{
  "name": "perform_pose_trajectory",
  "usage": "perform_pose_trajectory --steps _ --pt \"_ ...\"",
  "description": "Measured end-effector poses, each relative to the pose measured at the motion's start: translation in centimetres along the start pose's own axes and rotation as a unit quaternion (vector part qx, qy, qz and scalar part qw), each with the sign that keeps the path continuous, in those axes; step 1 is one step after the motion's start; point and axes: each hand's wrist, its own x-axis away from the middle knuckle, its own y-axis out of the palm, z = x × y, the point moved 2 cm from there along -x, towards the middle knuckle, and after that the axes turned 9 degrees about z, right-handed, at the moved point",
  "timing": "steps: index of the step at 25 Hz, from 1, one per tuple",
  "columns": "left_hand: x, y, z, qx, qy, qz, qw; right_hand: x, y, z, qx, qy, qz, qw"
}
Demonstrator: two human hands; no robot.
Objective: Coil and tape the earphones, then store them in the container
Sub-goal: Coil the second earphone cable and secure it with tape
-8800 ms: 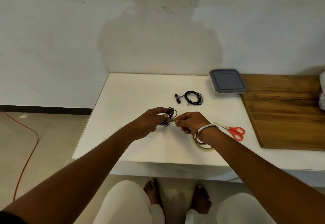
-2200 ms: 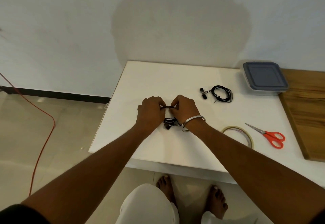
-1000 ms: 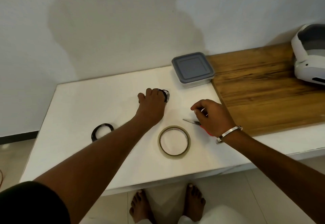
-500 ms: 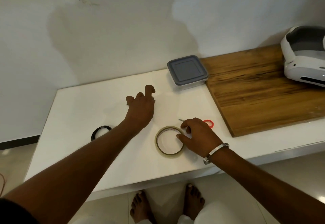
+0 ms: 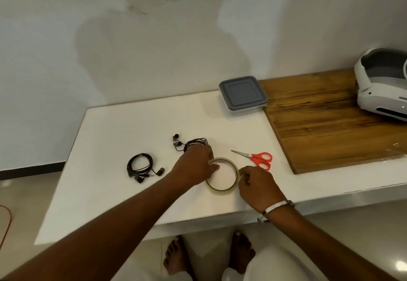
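The closed container (image 5: 243, 94) sits far right on the white table (image 5: 123, 197), well apart from the work. 2 coiled earphones (image 5: 140, 167) lie left, loose enough to spring open. Both hands clamp the tape roll (image 5: 222, 174): left hand (image 5: 195, 164) curled over its rim, right hand (image 5: 257, 187) pinching the edge, where tape may tear or stick to itself
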Motion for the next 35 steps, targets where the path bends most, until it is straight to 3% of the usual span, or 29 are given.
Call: perform_pose_trajectory --steps 5,9,12,18,22,27,35 --pt "0.1 0.3 0.4 -0.018 -0.009 0.023 1.000 1.0 0.4 0.5 -0.047 0.028 0.010 0.998" --pt "0.8 -1.1 0.7 0.032 -0.006 0.070 0.997 0.5 0.1 0.2 -0.144 0.075 0.009 0.987" --pt "1.7 -2.4 1.0 0.063 0.040 0.092 0.993 -0.5 -0.3 -0.7 -0.227 0.096 0.018 0.969" --pt "3.0 -3.3 1.0 0.146 0.116 0.116 0.976 -2.4 -0.9 -3.4 -0.306 0.064 -0.070 0.947" --pt "3.3 -3.4 0.8 0.178 0.127 0.128 0.967 -2.9 -0.9 -4.2 -0.281 0.030 -0.109 0.953" --pt "3.6 -3.5 0.4 0.222 0.079 0.118 0.965 -3.2 -1.4 -4.7 -0.267 0.028 -0.130 0.954" --pt "3.9 -3.5 0.0 0.291 0.006 0.091 0.952 -3.2 -1.6 -5.1 -0.145 -0.075 -0.093 0.982"
